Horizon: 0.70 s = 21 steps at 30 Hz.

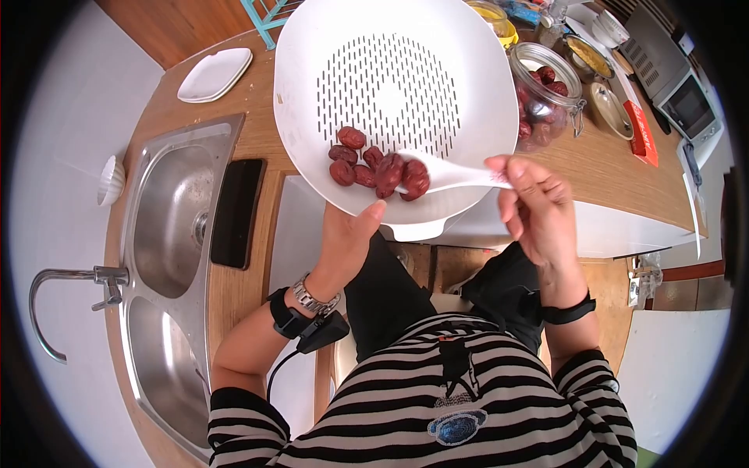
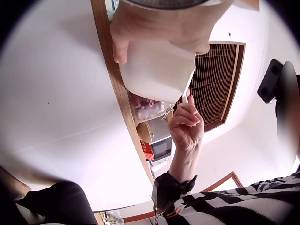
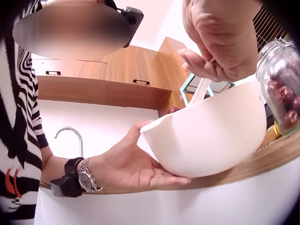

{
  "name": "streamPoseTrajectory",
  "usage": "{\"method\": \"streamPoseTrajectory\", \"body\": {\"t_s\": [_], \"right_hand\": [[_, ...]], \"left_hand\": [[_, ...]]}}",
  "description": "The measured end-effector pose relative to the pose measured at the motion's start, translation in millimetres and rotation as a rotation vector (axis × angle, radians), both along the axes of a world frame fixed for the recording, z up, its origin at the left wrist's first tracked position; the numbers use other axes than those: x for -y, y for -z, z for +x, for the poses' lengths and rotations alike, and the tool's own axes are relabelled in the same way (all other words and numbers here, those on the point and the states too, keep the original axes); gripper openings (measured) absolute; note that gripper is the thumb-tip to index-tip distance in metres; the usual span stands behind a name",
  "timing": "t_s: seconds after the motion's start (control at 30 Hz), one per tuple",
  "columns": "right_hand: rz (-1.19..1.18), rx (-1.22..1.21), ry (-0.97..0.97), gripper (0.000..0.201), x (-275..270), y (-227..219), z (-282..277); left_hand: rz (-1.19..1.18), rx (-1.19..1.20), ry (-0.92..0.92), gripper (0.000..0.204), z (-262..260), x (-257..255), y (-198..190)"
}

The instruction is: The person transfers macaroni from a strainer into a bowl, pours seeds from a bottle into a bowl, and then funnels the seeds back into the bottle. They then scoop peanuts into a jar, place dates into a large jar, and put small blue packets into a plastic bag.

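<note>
A large white strainer (image 1: 477, 86) with a slotted bottom is tilted toward the person at the counter edge. My left hand (image 1: 347, 246) grips its near side, thumb at the rim; in the right wrist view its fingers (image 3: 164, 180) lie underneath the bowl. Several wrinkled red dates (image 1: 351, 138) lie inside, low on the near left. My right hand (image 1: 538, 207) pinches the handle of a white spoon (image 1: 452, 173) between thumb and fingers, over the right rim. The spoon's bowl sits among the dates and carries dark red dates (image 1: 415, 181).
Right of the strainer stands an open glass jar (image 1: 538, 136) holding more dates. Beyond it are a lid (image 1: 611, 111), a red box (image 1: 640, 132) and a microwave (image 1: 686, 101). To the left are a double sink (image 1: 175, 210), a black phone (image 1: 239, 210) and white plates (image 1: 214, 76).
</note>
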State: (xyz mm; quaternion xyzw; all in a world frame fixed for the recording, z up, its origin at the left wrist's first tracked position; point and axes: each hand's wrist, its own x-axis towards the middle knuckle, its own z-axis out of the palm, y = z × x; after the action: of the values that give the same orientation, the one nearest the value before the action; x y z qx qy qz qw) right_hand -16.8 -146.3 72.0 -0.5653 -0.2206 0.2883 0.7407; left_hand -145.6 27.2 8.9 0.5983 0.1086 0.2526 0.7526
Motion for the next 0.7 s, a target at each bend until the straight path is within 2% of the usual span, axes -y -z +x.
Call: {"method": "streamPoseTrajectory", "body": {"t_s": [0.2, 0.37, 0.43, 0.47, 0.53, 0.57, 0.7], "right_hand": [[0.161, 0.184, 0.353, 0.024, 16, -34, 28], [0.196, 0.426, 0.495, 0.026, 30, -47, 57], [0.047, 0.649, 0.679, 0.024, 29, -49, 62], [0.048, 0.649, 0.679, 0.024, 28, -48, 65], [-0.235, 0.995, 0.722, 0.021, 26, -44, 68], [-0.414, 1.170, 0.809, 0.019, 25, -43, 67], [-0.392, 1.361, 0.888, 0.018, 25, -42, 64]], "left_hand": [[-0.029, -0.033, 0.033, 0.049, -1, 0, -3], [-0.026, -0.033, 0.015, 0.050, -1, 0, 1], [-0.020, -0.035, 0.018, 0.051, -1, 0, 0], [-0.016, -0.038, 0.020, 0.052, -1, 0, -1], [-0.027, -0.030, 0.025, 0.052, -1, 1, -3], [-0.038, -0.023, 0.028, 0.052, -1, 1, -3], [-0.030, -0.008, 0.033, 0.052, -2, 1, -2]]}}
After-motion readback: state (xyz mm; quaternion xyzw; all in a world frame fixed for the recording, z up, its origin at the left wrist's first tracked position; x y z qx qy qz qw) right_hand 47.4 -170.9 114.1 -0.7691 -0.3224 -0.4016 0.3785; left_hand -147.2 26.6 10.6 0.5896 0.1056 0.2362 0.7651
